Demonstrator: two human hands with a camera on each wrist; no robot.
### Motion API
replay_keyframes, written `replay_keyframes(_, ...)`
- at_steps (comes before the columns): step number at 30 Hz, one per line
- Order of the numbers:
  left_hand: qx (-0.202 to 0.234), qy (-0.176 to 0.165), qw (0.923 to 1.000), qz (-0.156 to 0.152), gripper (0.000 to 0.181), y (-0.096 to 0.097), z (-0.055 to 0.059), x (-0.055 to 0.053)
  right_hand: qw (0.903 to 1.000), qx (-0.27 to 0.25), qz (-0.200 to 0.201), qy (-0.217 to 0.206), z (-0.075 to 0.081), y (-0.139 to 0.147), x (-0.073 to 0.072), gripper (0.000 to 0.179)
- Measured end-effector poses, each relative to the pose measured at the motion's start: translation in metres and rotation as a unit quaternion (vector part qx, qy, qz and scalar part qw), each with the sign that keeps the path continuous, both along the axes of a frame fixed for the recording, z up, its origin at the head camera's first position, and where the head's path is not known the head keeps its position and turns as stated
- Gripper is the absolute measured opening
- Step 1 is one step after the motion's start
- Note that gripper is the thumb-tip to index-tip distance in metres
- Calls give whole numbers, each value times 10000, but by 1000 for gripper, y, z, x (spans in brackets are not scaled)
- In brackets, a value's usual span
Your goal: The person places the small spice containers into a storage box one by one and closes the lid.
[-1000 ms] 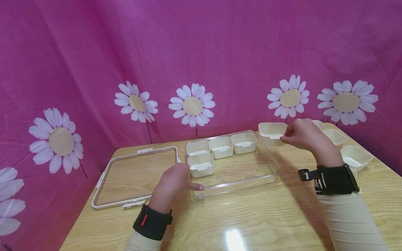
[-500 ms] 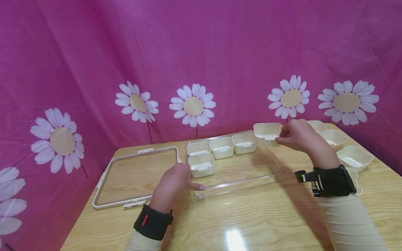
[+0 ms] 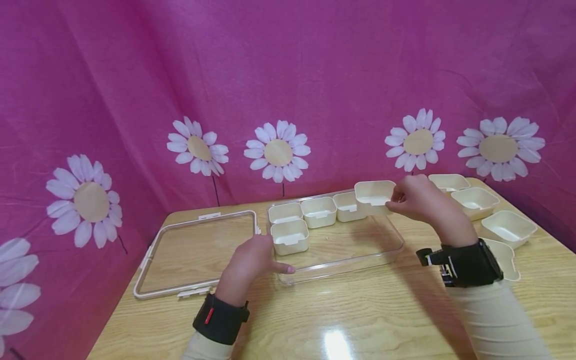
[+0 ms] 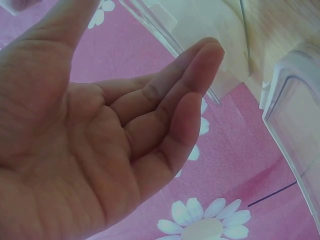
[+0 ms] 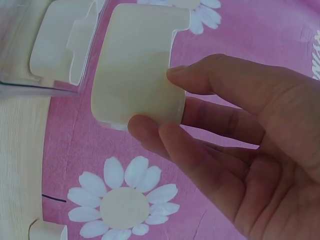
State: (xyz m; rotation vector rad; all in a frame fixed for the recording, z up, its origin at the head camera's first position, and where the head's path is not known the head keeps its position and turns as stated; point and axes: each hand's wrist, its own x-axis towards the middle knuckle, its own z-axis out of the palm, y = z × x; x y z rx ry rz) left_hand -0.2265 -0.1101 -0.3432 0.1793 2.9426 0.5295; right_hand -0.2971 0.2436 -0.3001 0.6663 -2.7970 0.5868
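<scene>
My right hand [image 3: 418,200] pinches a small cream plastic container [image 3: 374,192] by its right side, thumb on the notched side. In the head view it is held upright over the back right of a clear rectangular box [image 3: 342,267], overlapping the last container of the back row. Inside the box, three cream containers [image 3: 318,212] line the back wall, and another container [image 3: 290,237] stands in front at the left. My left hand [image 3: 252,257] rests at the box's left side, thumb extended along the front corner. In the left wrist view its fingers [image 4: 185,120] are loosely bent, holding nothing.
A clear lid with a cream frame [image 3: 193,289] and side clips lies left of the box. Several loose cream containers [image 3: 507,227] stand along the table's right side, partly behind my right wrist. A pink daisy-print cloth [image 3: 342,100] hangs behind the table.
My right hand has moved left and slightly down with the container, from beyond the box's back right corner to over the box. The left hand has stayed in place.
</scene>
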Motion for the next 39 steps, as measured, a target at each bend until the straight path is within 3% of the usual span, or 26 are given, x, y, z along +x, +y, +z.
replay_keyframes(11,-21,8,10000,-13,78,1,-1,-1,10000,85,-14,27,2,-12,5,13)
replay_keyframes(25,-34,-26,10000,32,78,1,1,0,9995,60,273,128,-3,-21,6,13)
replay_keyframes(39,9,-40,10000,0,77,1,0,0,9977,124,592,322,-9,-32,5,23)
